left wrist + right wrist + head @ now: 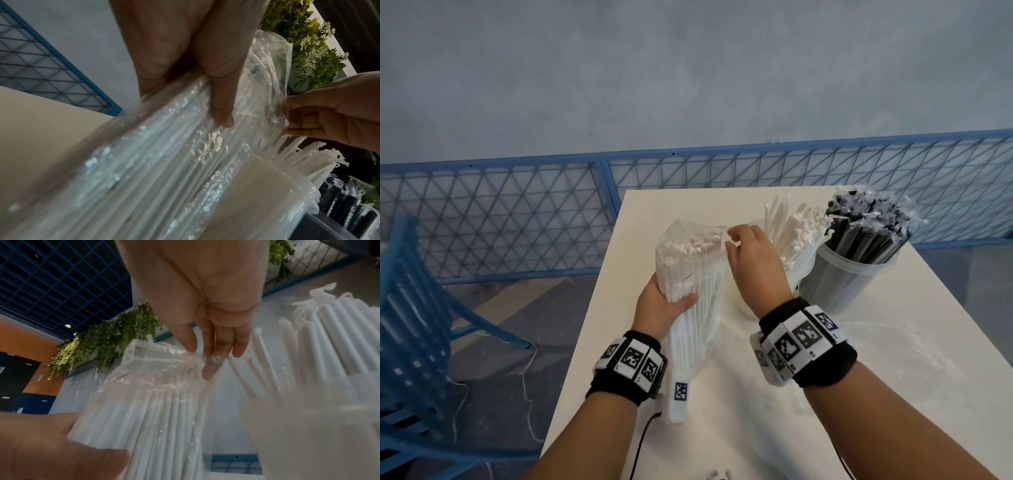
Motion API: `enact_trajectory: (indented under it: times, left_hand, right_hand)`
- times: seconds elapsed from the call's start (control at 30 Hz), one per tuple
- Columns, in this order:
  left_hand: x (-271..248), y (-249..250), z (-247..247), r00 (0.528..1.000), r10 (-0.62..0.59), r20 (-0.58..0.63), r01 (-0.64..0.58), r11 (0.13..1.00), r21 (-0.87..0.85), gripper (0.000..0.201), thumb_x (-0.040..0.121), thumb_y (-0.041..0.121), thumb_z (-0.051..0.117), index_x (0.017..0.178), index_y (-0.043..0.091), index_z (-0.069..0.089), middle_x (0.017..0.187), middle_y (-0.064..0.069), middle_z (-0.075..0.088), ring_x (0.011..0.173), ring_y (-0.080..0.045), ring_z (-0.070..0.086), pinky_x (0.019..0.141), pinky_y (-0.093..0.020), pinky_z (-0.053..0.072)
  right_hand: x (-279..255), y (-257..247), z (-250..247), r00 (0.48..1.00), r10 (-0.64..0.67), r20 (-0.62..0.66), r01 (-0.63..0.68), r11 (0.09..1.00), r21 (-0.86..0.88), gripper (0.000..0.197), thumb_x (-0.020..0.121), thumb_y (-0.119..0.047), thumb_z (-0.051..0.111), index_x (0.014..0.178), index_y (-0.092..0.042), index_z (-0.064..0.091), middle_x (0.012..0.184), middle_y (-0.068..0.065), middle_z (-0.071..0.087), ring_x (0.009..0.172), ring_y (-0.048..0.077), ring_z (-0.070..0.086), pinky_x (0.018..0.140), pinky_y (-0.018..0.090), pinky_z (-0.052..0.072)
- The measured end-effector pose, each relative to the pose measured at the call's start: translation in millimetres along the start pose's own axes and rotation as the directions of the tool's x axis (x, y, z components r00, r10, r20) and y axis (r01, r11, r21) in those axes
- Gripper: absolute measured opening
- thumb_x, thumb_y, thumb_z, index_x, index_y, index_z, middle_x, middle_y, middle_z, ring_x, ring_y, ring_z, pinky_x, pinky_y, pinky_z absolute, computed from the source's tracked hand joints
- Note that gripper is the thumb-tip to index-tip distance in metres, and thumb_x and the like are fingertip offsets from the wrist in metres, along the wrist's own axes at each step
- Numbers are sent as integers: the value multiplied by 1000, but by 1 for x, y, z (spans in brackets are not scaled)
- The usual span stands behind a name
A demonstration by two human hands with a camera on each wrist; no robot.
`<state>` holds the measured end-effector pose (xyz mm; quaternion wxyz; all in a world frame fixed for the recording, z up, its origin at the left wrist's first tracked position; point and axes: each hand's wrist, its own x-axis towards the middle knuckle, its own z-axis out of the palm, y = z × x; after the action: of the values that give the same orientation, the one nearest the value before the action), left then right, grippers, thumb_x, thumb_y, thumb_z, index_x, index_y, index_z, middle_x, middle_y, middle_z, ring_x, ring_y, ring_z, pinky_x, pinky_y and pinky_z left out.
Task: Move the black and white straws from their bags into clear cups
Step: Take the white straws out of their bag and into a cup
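The left hand (661, 305) gripped the bag of white straws (693, 291) upright at the counter's (859, 394) 9 o'clock side, steadying it so the right hand's (751, 260) fingers (209, 369) could pinch its open plastic lip. At 1 o'clock stood the clear cups (846, 274), already holding straws.

The head view looks down over the table (859, 377) from above, while both wrist views look up close along the bag of white straws (164, 162).
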<state>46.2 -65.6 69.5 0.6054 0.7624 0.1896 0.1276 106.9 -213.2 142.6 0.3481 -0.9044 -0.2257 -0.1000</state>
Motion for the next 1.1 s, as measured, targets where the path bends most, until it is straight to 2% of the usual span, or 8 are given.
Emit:
enact_trajectory:
  times: [0.07,0.17,0.3,0.53,0.63,0.83,1.0,1.1]
  left_hand:
    - [1,-1,1,1000,1,10,-1,1000,7,50,71,12,80,114,11,56,105,-3,65,100,-20,61,87,-32,49]
    - [2,-2,0,1000,2,14,-2,1000,13,50,71,12,80,115,9,56,105,-4,65,101,-20,61,86,-31,49]
    - [4,-3,-4,999,-2,38,2,1000,-5,53,71,11,80,118,8,56,111,-7,66,103,-21,61,89,-33,49]
    - [4,-3,-4,994,15,106,-17,1000,13,53,71,10,79,119,10,57,109,-3,68,102,-16,63,89,-30,51]
    - [5,-3,-6,992,27,127,-29,1000,12,53,70,8,80,118,10,57,110,-3,67,103,-15,63,89,-29,50]
    - [7,-6,-7,989,48,138,-47,999,-5,52,67,6,81,114,12,60,106,-1,68,103,-16,63,84,-23,49]
    - [7,-8,-4,988,54,142,-46,997,-58,61,55,20,80,112,11,61,106,-4,70,102,-17,65,90,-36,52]
    - [8,-6,-3,990,50,135,-38,996,-85,59,54,24,80,110,16,63,104,-2,70,100,-16,66,89,-34,52]
  right_hand:
    - [2,0,-1,995,29,97,-19,995,-101,26,98,-14,41,116,0,53,114,15,57,99,27,56,74,17,33]
    - [5,1,0,989,87,118,-92,995,34,26,95,-16,47,116,-2,55,109,14,65,98,27,60,83,28,46]
    - [6,4,2,988,113,106,-138,955,263,30,92,-15,54,121,-9,57,110,7,67,97,15,62,87,13,42]
    - [12,4,1,962,111,248,-156,973,170,56,76,-29,74,124,-12,53,107,1,63,81,8,55,67,8,33]
    - [11,4,3,970,41,238,-71,990,122,40,73,-30,76,105,-10,61,82,-4,54,80,15,52,59,15,33]
    - [5,6,23,979,-1,202,-49,970,238,53,68,-28,80,113,-12,58,99,5,67,93,20,59,81,31,47]
    - [3,10,37,991,25,129,-71,927,368,52,70,-23,80,116,-14,58,104,1,69,96,12,60,77,3,39]
    - [-4,9,43,991,58,119,-110,857,504,41,75,-16,75,112,-14,56,98,-3,66,91,12,61,80,16,46]
